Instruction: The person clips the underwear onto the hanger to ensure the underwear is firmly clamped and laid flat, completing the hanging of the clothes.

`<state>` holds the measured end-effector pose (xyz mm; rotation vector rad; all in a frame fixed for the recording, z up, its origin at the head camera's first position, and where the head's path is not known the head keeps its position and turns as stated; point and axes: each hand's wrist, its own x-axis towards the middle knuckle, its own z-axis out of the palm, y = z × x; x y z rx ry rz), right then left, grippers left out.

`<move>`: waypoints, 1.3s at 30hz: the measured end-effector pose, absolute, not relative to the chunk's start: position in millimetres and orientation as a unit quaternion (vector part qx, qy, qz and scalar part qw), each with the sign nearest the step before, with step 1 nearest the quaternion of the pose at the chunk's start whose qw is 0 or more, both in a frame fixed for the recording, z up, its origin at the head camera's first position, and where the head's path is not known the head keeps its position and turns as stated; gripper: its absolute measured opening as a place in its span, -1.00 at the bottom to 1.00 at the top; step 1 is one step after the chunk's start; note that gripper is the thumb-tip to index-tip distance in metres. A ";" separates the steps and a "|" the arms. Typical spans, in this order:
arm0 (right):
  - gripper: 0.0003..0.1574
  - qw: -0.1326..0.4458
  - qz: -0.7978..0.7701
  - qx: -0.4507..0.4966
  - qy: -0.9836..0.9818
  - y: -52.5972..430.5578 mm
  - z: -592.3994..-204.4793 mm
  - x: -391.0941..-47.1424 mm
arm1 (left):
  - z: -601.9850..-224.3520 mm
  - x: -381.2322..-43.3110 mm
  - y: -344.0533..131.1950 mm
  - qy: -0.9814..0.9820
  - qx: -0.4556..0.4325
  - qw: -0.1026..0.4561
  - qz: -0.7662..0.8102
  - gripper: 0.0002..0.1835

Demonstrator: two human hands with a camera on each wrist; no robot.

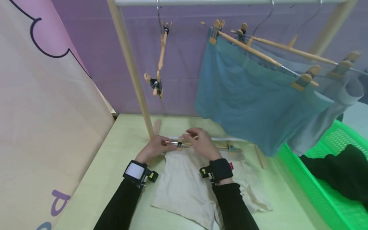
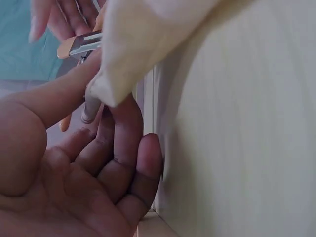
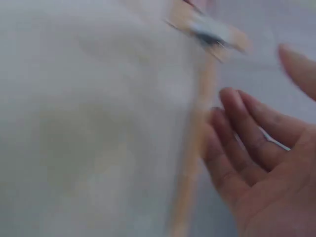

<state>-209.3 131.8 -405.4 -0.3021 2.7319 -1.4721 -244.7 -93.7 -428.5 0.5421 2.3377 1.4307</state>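
Observation:
Cream shorts [image 1: 184, 185] lie on the table, with a wooden clip hanger [image 1: 221, 148] along their waistband. My left hand [image 1: 153, 149] holds the hanger's left end, thumb on one side and fingers curled beneath, beside a corner of the cream cloth [image 2: 143, 44]. One clip [image 1: 179, 146] stands just right of those fingertips; the other clip [image 1: 231, 148] is at the waistband's right side. My right hand [image 1: 204, 145] is over the hanger near the left clip. In the right wrist view its fingers are loosely extended beside the hanger bar [image 3: 190, 168], holding nothing.
Blue-green shorts [image 1: 244, 95] and a grey garment [image 1: 322, 118] hang from a white rail [image 1: 230, 2] above. A bare clip hanger [image 1: 161, 60] hangs at the left. The rack's wooden post [image 1: 132, 70] rises behind my left hand. A green basket [image 1: 322, 191] with dark cloth stands right.

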 end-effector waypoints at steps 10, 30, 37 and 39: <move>-0.70 -0.028 -0.375 -0.034 0.926 227.9 -392.1 -179.3 | -427.1 -246.2 -94.7 0.831 0.193 0.192 0.485 -0.71; -0.42 0.075 -0.443 -0.019 0.893 266.5 -409.4 -166.9 | -427.0 -244.4 -89.7 0.853 0.188 0.175 0.454 -0.50; -0.48 0.118 -0.431 0.005 0.894 268.5 -410.2 -161.2 | -429.6 -239.6 -84.0 0.872 0.163 0.157 0.434 -0.58; -0.54 0.124 -0.436 -0.010 0.892 270.9 -410.5 -162.2 | -427.3 -237.9 -83.0 0.882 0.154 0.143 0.422 -0.57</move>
